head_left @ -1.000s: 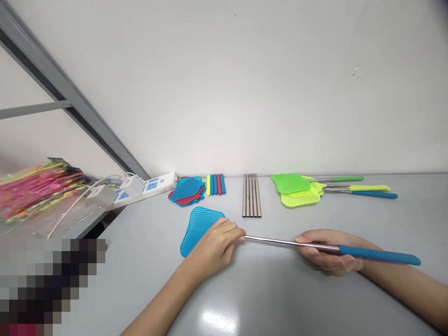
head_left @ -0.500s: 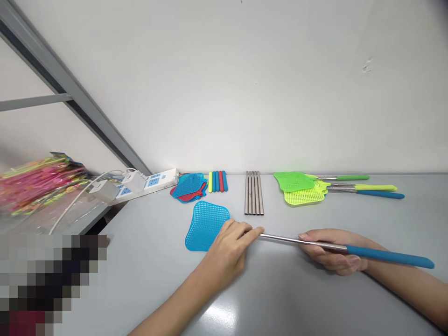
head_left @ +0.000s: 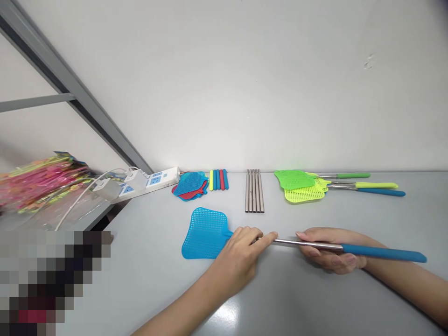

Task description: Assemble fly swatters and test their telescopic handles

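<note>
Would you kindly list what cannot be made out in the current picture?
Head view: where the blue swatter's neck meets the rod, covered by the left hand.
Head view: the count of heads in the blue-and-red pile, since they overlap.
Head view: details of the bagged items, blurred and cut off by the left edge.
Head view: the lower-left corner, pixelated.

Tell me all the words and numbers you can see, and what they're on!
There are none I can read.
Bagged colourful things: too blurred to read any label.
White power strip: any marks are too small to read.
Blue fly swatter in the hands: no writing that I can see.
</note>
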`<move>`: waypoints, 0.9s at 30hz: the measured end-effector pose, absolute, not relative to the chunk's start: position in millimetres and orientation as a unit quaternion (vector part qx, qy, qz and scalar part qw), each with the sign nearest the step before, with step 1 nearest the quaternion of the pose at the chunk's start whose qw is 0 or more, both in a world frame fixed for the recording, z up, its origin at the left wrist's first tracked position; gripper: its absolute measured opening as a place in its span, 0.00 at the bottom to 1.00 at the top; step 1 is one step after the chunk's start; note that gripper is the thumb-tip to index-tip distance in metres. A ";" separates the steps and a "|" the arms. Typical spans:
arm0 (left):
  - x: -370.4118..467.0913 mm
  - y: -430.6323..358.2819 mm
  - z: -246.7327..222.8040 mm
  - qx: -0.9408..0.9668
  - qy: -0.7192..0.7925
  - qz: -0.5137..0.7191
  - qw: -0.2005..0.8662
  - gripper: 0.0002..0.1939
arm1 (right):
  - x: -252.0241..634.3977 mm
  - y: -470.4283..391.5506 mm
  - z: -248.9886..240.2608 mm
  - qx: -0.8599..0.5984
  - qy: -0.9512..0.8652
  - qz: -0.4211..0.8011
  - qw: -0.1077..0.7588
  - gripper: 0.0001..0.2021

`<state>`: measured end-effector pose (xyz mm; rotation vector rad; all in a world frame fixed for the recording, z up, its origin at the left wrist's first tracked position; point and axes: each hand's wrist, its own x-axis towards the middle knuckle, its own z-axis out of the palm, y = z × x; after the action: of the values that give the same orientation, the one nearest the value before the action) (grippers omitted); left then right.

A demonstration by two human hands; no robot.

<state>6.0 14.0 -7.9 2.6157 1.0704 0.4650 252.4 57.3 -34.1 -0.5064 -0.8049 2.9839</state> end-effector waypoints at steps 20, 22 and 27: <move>11.3 16.6 -8.8 0.883 0.434 0.135 0.116 0.10 | 247.5 56.9 -35.7 -0.214 -0.331 0.918 -0.032 0.15; 11.5 17.9 -9.4 0.880 0.441 0.138 0.113 0.11 | 247.7 56.6 -35.8 -0.218 -0.327 0.919 -0.024 0.15; 11.8 18.5 -9.5 0.875 0.447 0.143 0.118 0.11 | 249.3 56.1 -35.7 -0.227 -0.316 0.921 -0.020 0.15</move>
<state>11.8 18.5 -9.5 2.5595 1.3081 0.4175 249.3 56.1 -35.7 -0.7224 -1.0064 2.9309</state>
